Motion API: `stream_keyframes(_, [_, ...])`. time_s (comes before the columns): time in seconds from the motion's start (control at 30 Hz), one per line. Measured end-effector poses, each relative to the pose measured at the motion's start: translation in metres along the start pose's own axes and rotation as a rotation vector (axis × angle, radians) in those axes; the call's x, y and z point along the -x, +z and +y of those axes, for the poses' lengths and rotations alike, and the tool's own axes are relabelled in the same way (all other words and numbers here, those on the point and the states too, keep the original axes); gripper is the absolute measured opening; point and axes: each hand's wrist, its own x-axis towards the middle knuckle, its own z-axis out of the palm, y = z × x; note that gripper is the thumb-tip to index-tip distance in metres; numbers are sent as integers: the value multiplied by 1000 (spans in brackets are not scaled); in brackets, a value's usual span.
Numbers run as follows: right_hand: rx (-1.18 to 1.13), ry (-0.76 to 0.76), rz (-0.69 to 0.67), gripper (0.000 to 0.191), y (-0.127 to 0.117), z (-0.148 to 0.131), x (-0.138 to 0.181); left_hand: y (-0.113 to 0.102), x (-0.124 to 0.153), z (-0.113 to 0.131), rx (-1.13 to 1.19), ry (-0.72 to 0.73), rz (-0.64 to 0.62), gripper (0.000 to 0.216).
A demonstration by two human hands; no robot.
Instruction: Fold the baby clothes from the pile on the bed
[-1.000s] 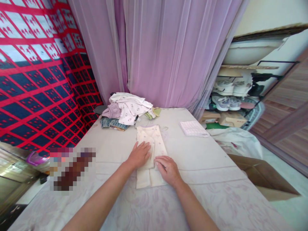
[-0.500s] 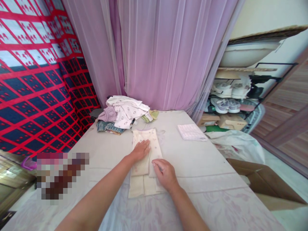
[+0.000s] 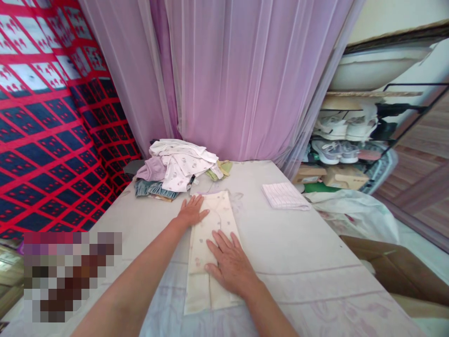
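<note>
A cream garment [image 3: 213,224] with a small scattered print lies folded into a long narrow strip on the pale patterned bedspread [image 3: 280,243]. Its plain lower end spreads toward me below the printed part. My left hand [image 3: 191,210] rests open on the garment's upper left edge, fingers spread. On its lower right part, my right hand [image 3: 228,262] lies flat with the fingers apart. Neither hand grips anything.
A heap of clothes [image 3: 182,164], white, mauve and denim, sits at the far left. A folded striped cloth [image 3: 286,195] lies to the right. Beyond the right edge are a cardboard box [image 3: 393,267] and a shoe rack [image 3: 343,135]. A purple curtain [image 3: 228,79] hangs behind.
My right hand has gone from curled at the garment's right edge to flat on top. My left hand has moved to the upper left edge. The garment's right part now lies folded over.
</note>
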Motion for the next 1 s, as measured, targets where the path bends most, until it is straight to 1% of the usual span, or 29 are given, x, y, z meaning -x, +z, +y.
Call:
stream_keyframes(0.07, [-3,6,-7,61,-2,0,-1,-1,-2,-3,111,-18,40,65])
stream_keyframes(0.13, [-5,15,-11,61,-3,-1,-1,-4,-2,-8,204,-57,103,53])
stream_keyframes(0.2, [-6,19,-11,61,-3,-1,-2,-10,-1,-15,242,-131,171,45])
stream_keyframes(0.3, [-5,11,-1,60,-3,-1,-2,-19,0,-28,256,-265,235,42])
stream_keyframes(0.4, [-3,11,6,60,-3,-1,-2,-26,-5,-35,275,-334,218,30])
stream_keyframes(0.5, [-9,10,11,60,-3,-1,-2,-30,-16,-34,311,-369,168,21])
stream_keyframes(0.63, [-22,12,9,60,-3,-1,-2,-28,-27,-29,380,-401,109,23])
stream_keyframes(0.8, [-17,15,16,60,-3,0,-2,-22,-27,-24,494,-413,110,18])
stream_keyframes(0.9, [-7,10,12,60,-4,0,-3,-24,-26,-23,548,-422,91,16])
stream_keyframes(1.0, [-9,12,9,60,-5,0,-2,-28,-27,-22,556,-430,67,19])
